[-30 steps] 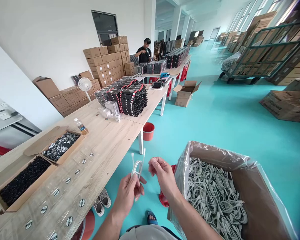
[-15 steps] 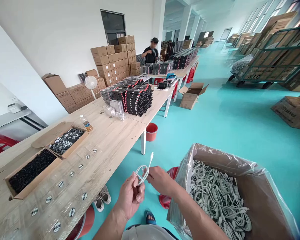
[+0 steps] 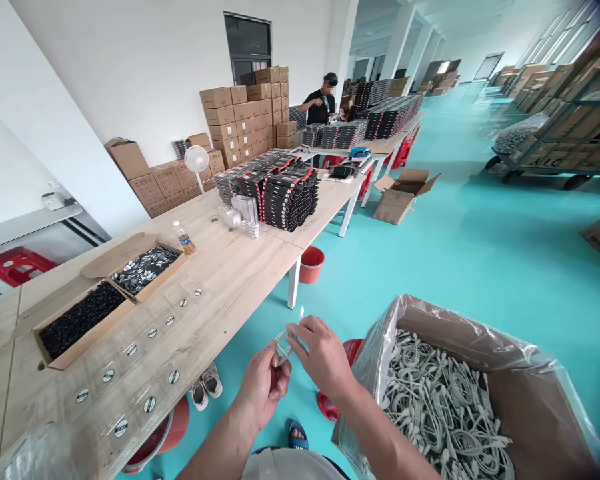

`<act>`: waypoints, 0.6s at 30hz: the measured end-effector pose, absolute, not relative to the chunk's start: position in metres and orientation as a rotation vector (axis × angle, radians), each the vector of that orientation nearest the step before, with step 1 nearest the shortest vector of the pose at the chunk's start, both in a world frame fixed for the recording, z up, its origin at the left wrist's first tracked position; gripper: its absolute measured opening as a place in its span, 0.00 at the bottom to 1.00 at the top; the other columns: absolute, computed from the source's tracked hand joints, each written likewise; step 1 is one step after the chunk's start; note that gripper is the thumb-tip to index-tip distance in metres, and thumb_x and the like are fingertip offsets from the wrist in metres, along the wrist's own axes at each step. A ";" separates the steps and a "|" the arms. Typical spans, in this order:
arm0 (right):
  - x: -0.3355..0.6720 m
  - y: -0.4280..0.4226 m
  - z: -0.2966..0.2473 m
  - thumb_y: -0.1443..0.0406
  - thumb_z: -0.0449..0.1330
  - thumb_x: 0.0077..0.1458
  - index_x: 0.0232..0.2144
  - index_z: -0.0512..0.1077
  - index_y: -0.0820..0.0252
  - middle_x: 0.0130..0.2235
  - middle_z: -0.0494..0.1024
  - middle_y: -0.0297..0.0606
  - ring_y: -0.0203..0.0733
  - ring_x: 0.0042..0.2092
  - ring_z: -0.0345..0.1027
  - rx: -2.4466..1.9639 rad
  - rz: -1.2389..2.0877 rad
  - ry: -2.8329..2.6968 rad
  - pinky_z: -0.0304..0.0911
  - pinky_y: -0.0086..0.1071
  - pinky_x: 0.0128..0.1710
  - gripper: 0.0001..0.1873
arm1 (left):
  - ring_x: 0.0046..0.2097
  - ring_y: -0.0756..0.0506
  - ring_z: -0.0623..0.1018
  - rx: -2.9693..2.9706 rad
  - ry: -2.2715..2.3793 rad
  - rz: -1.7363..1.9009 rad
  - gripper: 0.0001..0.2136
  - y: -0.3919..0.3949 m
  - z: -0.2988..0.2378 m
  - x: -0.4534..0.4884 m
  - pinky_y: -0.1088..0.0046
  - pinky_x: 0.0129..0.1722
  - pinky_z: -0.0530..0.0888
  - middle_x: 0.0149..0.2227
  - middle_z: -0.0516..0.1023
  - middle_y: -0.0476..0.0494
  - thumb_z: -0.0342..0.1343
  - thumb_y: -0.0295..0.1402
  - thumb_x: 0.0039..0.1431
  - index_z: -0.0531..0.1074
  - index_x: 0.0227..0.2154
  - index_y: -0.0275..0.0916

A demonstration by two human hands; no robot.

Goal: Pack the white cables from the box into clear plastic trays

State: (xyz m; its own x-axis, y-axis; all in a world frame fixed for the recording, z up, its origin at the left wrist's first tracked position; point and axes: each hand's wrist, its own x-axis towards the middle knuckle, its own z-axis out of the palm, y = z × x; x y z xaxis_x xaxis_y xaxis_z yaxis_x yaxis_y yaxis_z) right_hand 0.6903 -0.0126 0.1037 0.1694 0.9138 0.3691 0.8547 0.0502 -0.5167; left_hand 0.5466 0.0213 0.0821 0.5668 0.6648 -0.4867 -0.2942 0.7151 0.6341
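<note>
The left hand (image 3: 263, 387) has its grip closed around a small coiled white cable (image 3: 283, 347), held above the teal floor (image 3: 430, 267) — the right hand (image 3: 320, 353) pinches the same coil from the other side. Just beside them, a plastic-lined cardboard box (image 3: 445, 327) holds a heap of white cables (image 3: 445, 413).

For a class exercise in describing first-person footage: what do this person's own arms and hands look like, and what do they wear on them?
The left hand and right hand are bare: no gloves, rings or watch show, and the forearms have no sleeves. A pale grey garment with dark edging shows at the bottom of the view.
</note>
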 end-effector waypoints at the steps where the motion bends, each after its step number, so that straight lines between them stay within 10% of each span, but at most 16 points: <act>1: 0.690 -0.011 0.104 0.62 0.53 0.61 0.38 0.76 0.54 0.34 0.74 0.40 0.42 0.36 0.66 -1.782 0.069 -1.749 0.59 0.34 0.36 0.11 | 0.16 0.56 0.60 0.539 0.788 0.598 0.21 0.021 0.081 0.547 0.78 0.15 0.46 0.20 0.69 0.52 0.58 0.51 0.50 0.56 0.22 0.41; 11: 0.686 0.020 0.105 0.57 0.58 0.58 0.28 0.76 0.55 0.29 0.76 0.37 0.42 0.35 0.68 -1.446 0.232 -1.550 0.57 0.39 0.42 0.12 | 0.19 0.53 0.63 0.892 0.898 0.694 0.22 0.012 0.058 0.529 0.73 0.20 0.54 0.17 0.67 0.51 0.52 0.53 0.55 0.61 0.18 0.40; 18: 0.630 0.046 0.078 0.49 0.61 0.50 0.45 0.71 0.55 0.42 0.78 0.41 0.41 0.31 0.70 -1.129 1.523 -0.784 0.63 0.32 0.25 0.24 | 0.24 0.51 0.70 0.387 0.758 0.971 0.20 0.015 0.062 0.507 0.76 0.21 0.59 0.26 0.75 0.42 0.55 0.48 0.56 0.61 0.20 0.38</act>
State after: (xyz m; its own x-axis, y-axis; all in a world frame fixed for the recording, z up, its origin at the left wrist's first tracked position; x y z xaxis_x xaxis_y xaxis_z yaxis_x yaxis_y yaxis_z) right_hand 0.6298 0.0459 0.0777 -0.0198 0.9657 -0.2587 -0.3505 -0.2491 -0.9028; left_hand 0.5068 0.0155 0.0621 0.3406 0.8504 -0.4010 -0.5954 0.5252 0.6080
